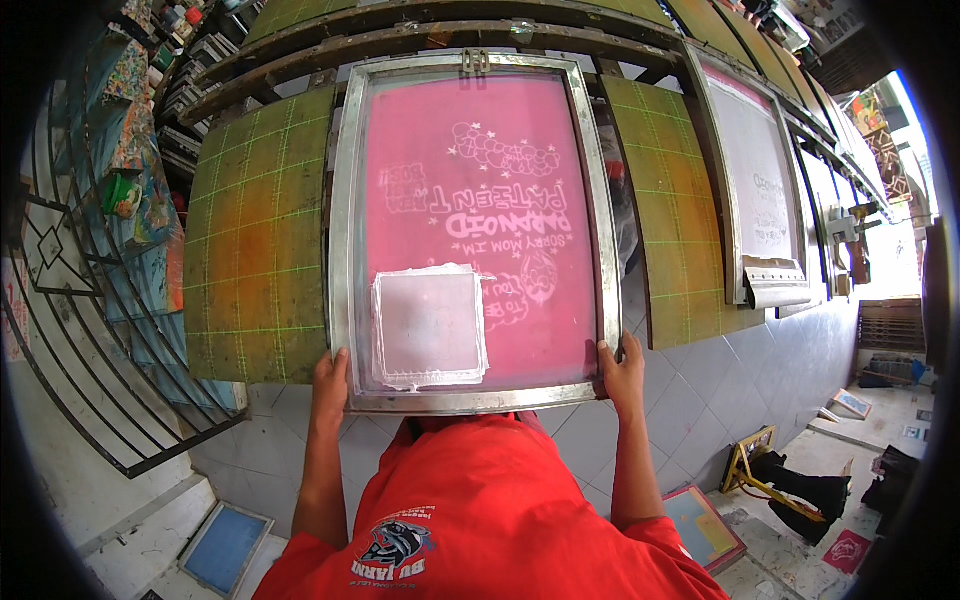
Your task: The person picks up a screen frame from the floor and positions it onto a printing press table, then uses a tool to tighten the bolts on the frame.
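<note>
A screen-printing frame (410, 120) with metal sides and pink mesh lies in front of me. Pale lettering and drawings show upside down on its mesh. A whitish square patch (430, 325) with rough white edges covers its near left part. My left hand (331, 376) grips the near left corner, thumb on top of the metal rim. At the near right corner my right hand (623, 376) is closed around the rim in the same way. Most of the fingers are hidden beneath or behind the frame. At the far edge, the rim meets a small metal clip (474, 62).
Greenish printing boards (258, 230) with bright grid lines flank the frame; another board (675, 210) stands right. A second screen frame (755, 180) with a squeegee (777, 285) sits farther right. Metal rails (400, 32) cross behind. A blue-mesh screen (225, 547) lies on the floor.
</note>
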Tool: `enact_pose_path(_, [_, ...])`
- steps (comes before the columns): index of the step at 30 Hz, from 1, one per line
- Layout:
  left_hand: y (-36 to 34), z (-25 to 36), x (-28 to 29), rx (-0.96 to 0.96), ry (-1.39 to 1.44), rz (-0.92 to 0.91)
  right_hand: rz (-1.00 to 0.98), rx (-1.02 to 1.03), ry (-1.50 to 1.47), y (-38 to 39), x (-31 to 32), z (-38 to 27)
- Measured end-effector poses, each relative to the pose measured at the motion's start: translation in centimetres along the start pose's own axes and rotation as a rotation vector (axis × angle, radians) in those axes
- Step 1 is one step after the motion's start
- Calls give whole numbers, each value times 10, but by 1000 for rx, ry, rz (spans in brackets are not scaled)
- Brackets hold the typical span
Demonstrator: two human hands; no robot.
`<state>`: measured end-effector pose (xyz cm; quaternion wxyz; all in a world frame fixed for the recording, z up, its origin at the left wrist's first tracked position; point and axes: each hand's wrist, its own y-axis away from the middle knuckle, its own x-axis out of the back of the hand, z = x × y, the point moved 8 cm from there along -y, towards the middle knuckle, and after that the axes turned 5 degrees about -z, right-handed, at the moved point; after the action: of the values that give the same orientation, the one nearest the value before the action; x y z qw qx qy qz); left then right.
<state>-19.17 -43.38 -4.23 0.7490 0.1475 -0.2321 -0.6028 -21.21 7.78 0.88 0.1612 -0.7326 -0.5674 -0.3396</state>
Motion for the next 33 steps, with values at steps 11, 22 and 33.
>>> enact_pose_path(11, [-2,-1,6,14,-179,32,-58,-12,8,-4,-2,8])
enact_pose_path(22, [18,26,-7,-101,-250,1,-27,-77,-68,-3,-1,19])
enact_pose_path(33, [38,47,9,85,-725,87,-26,-84,-83,-1,-4,19])
